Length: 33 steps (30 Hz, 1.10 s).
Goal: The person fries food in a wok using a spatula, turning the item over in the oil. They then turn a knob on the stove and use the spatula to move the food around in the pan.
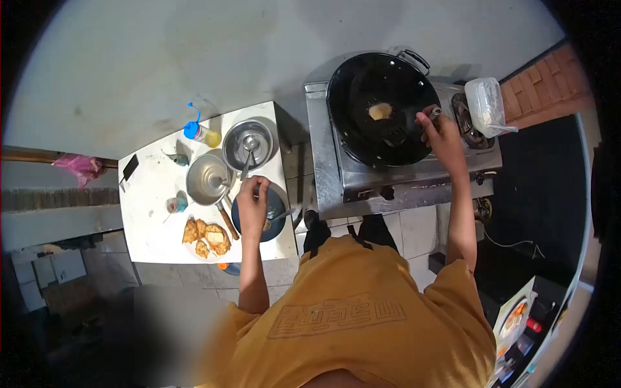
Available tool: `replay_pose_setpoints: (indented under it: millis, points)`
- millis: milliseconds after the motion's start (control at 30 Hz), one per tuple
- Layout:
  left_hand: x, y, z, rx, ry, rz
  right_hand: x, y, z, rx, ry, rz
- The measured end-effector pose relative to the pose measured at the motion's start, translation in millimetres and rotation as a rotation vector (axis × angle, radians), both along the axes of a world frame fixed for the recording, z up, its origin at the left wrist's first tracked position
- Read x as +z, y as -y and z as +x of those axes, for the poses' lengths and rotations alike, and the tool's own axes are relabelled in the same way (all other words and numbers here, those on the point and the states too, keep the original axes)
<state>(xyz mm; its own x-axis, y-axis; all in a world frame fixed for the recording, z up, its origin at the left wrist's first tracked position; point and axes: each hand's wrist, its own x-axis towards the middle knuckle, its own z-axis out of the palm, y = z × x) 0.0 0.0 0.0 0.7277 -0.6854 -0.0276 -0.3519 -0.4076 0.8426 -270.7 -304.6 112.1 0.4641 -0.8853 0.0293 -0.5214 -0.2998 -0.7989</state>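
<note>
Black and round, a deep metal wok (362,123) sits on a steel two-burner gas stove (336,174), and one small pale-yellow piece of food (380,111) lies in the dark oil near its middle. The right hand (440,132) reaches over the wok's right rim with its fingers closed around the handle of a black slotted spatula (396,134), whose blade rests inside the wok just below and right of the food piece. A clear plastic container (486,103) stands on the stove's far right burner.

To the left of the stove is a white square table (149,220). The left hand (252,204) hovers over a dark blue round plate (275,213) at the table's near right corner, fingers bent downward toward the plate; whether they grip anything there cannot be told. Just left of that plate lies a pile of golden-brown fried pieces (207,238) on a pale plate, with a wooden-handled utensil (228,220) lying between the two plates. Behind them stand two round steel bowls: a nearer one (208,180) and a farther one (248,143) with a metal spoon standing in it. A blue-capped bottle of yellow liquid (197,132) lies at the table's far edge. The person wears a mustard-yellow shirt (362,323).
</note>
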Motion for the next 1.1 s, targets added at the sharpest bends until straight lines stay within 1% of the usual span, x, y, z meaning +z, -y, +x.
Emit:
replay_pose_setpoints:
  millis: [33, 67, 100, 167, 200, 233, 267, 300, 333, 367, 433, 467, 500, 600, 633, 667, 700, 767, 800, 833, 900, 967, 1000, 1033, 1100]
  points:
    - [-0.7, 5.1, -13.5, 0.025, -0.068, -0.076, 4.2, 1.5, -2.4, 0.028, 0.003, 0.035]
    - [-1.2, 8.9, -23.7, 0.026, -0.118, -0.099, 8.8, 2.8, -2.9, 0.054, 0.008, 0.068]
    - [37.3, 5.0, -3.7, 0.030, 0.095, -0.022, -33.0, 2.3, 8.2, 0.070, 0.222, 0.142]
    - [39.3, 26.5, -54.3, 0.029, 0.015, -0.145, -25.4, 21.3, -18.5, 0.102, 0.178, 0.135]
    - [24.9, 32.9, -72.1, 0.000, 0.058, -0.196, -22.9, 35.3, -29.8, 0.130, 0.155, 0.122]
    - [30.9, 41.6, -88.9, 0.027, 0.071, -0.198, -31.0, 45.4, -30.2, 0.156, 0.254, 0.164]
    - [36.9, 51.6, -108.9, 0.149, -0.031, -0.275, -36.4, 54.3, -31.8, 0.178, 0.351, 0.211]
    - [40.9, 58.8, -126.7, 0.268, -0.132, -0.348, -39.1, 61.9, -33.4, 0.197, 0.357, 0.222]
    - [35.1, 62.9, -138.6, 0.258, -0.056, -0.318, -41.4, 69.2, -33.4, 0.233, 0.360, 0.228]
    - [32.7, 69.1, -153.0, 0.262, -0.082, -0.324, -42.1, 75.2, -33.6, 0.269, 0.363, 0.231]
    - [24.7, 78.0, -178.8, 0.254, -0.029, -0.198, -36.6, 85.5, -34.8, 0.304, 0.381, 0.241]
    - [19.7, 82.9, -192.4, 0.295, -0.036, -0.279, -37.5, 92.5, -34.0, 0.325, 0.393, 0.244]
    - [26.5, 89.7, -208.9, 0.312, 0.014, -0.341, -38.3, 97.7, -33.0, 0.346, 0.403, 0.250]
    - [31.9, 94.7, -239.2, 0.323, 0.101, -0.386, -31.3, 112.3, -30.5, 0.411, 0.424, 0.259]
    - [30.5, 92.6, -248.7, 0.314, -0.021, -0.392, -28.8, 116.5, -29.0, 0.435, 0.443, 0.250]
    - [29.0, 90.0, -257.1, 0.303, -0.143, -0.397, -26.6, 120.8, -26.9, 0.453, 0.442, 0.252]
    - [27.5, 86.4, -261.9, 0.319, -0.137, -0.399, -24.6, 124.5, -23.8, 0.469, 0.419, 0.231]
    - [23.1, 77.8, -268.4, 0.212, -0.448, -0.409, -21.0, 126.8, -21.1, 0.498, 0.399, 0.214]
    - [26.9, 79.4, -271.0, 0.163, -0.416, -0.434, -18.8, 127.4, -19.8, 0.499, 0.380, 0.184]
    - [30.9, 81.2, -274.8, 0.172, -0.411, -0.437, -17.0, 127.9, -18.7, 0.498, 0.360, 0.154]
    - [44.3, 89.5, -283.9, 0.248, -0.391, -0.401, -14.2, 128.9, -19.5, 0.519, 0.369, 0.136]
    - [57.4, 96.8, -287.4, 0.285, -0.391, -0.424, -13.9, 132.3, -22.4, 0.529, 0.377, 0.116]
    - [60.5, 97.7, -287.1, 0.318, -0.394, -0.442, -15.3, 135.0, -24.9, 0.535, 0.353, 0.048]
    - [57.2, 95.0, -284.7, 0.316, -0.395, -0.441, -16.1, 135.4, -27.1, 0.538, 0.330, -0.019]
    - [45.8, 87.9, -276.0, 0.206, -0.240, -0.453, -10.7, 131.9, -34.5, 0.521, 0.315, -0.036]
